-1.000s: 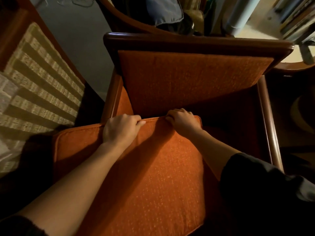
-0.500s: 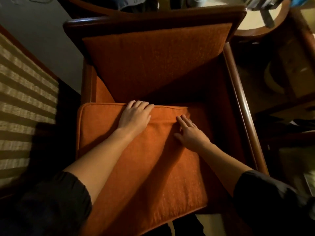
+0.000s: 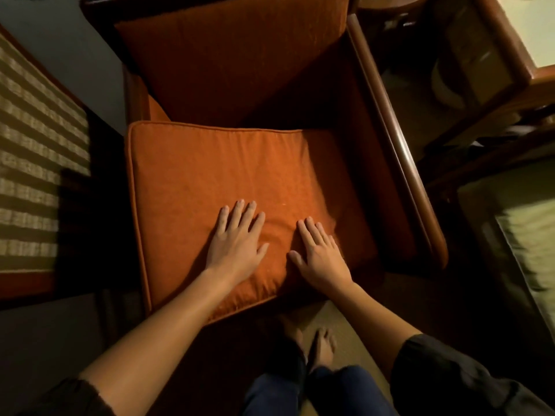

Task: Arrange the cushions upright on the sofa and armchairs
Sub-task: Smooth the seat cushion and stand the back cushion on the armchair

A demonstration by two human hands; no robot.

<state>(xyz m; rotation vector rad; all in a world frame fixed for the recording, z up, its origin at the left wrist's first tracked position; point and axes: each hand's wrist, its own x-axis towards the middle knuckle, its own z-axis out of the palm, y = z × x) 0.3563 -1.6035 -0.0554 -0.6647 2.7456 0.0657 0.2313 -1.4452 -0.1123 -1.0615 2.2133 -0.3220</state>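
Note:
An orange seat cushion [image 3: 210,175] lies flat on a wooden-framed armchair [image 3: 399,151], skewed toward the chair's left side so that a strip of seat shows on the right. Behind it, an orange back cushion [image 3: 234,55] leans upright against the chair back. My left hand [image 3: 237,238] rests flat on the seat cushion near its front edge, fingers spread. Beside it, my right hand [image 3: 318,253] also lies flat on the cushion, fingers extended. Neither hand holds anything.
A striped beige-and-brown seat [image 3: 33,175] of another piece of furniture stands close on the left. A wooden side table [image 3: 495,55] and more furniture crowd the right. My bare feet [image 3: 315,343] stand on the floor just in front of the armchair.
My hands let go of the cushion's far edge and slid back to its front part, now lying flat. The cushion has dropped flat onto the seat. My view tilted further down.

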